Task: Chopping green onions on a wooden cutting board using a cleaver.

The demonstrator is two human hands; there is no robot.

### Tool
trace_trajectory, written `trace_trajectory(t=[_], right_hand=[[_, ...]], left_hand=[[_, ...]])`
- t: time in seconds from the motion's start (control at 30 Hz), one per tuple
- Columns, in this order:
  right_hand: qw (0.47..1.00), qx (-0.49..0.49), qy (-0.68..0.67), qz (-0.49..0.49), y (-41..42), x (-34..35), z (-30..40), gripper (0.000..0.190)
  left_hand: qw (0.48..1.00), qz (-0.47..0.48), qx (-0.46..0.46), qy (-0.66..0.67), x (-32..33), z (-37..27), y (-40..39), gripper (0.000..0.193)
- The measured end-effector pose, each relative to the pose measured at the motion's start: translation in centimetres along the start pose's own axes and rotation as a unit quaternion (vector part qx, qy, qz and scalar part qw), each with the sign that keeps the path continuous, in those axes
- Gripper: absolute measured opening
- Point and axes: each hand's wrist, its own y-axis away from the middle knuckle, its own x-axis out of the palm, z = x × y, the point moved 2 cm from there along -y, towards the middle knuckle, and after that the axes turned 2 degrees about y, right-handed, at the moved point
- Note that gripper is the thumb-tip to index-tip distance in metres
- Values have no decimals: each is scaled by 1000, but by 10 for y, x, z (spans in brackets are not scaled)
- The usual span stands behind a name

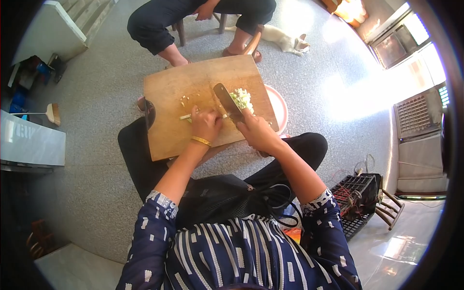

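Note:
A wooden cutting board (170,87) lies before me. My left hand (206,123) presses a pale green-white vegetable stalk (185,117) onto it, with the stalk's end showing left of the fingers. In my right hand (258,131) is a cleaver (227,101), its broad blade slanting up and left between the left hand and the chopped pile. The chopped pale green pieces (242,98) lie just right of the blade. Small loose bits (185,98) are scattered on the board's left half. Part of the stalk is hidden under my left hand.
A pink round basin or tray (278,108) shows beneath the board's right edge. Beyond the board, a person in dark trousers (156,25) sits on a chair. A white cat (281,38) lies on the floor. A broom (53,114) is at left, a black plastic crate (357,203) at right.

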Motion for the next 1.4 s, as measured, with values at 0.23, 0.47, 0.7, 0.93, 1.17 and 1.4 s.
trace_trajectory(t=[0.23, 0.47, 0.7, 0.93, 1.17, 1.4], right_hand=[[999, 2, 12, 34, 0, -1, 4, 21], [999, -25, -2, 30, -12, 14, -5, 27], [1000, -7, 16, 7, -6, 4, 1, 20], [999, -3, 1, 34, -3, 3, 2, 19], [999, -44, 16, 27, -10, 9, 2, 18], [999, -9, 6, 33, -16, 12, 3, 21]], left_hand=[[1000, 7, -5, -4, -2, -3, -2, 2], [1000, -9, 2, 11, -1, -4, -3, 3], [1000, -2, -6, 4, 2, 1, 0, 2], [1000, -10, -3, 18, 2, 1, -1, 3], [1000, -4, -3, 1, 2, 0, -1, 3], [1000, 2, -8, 3, 3, 2, -1, 2]])
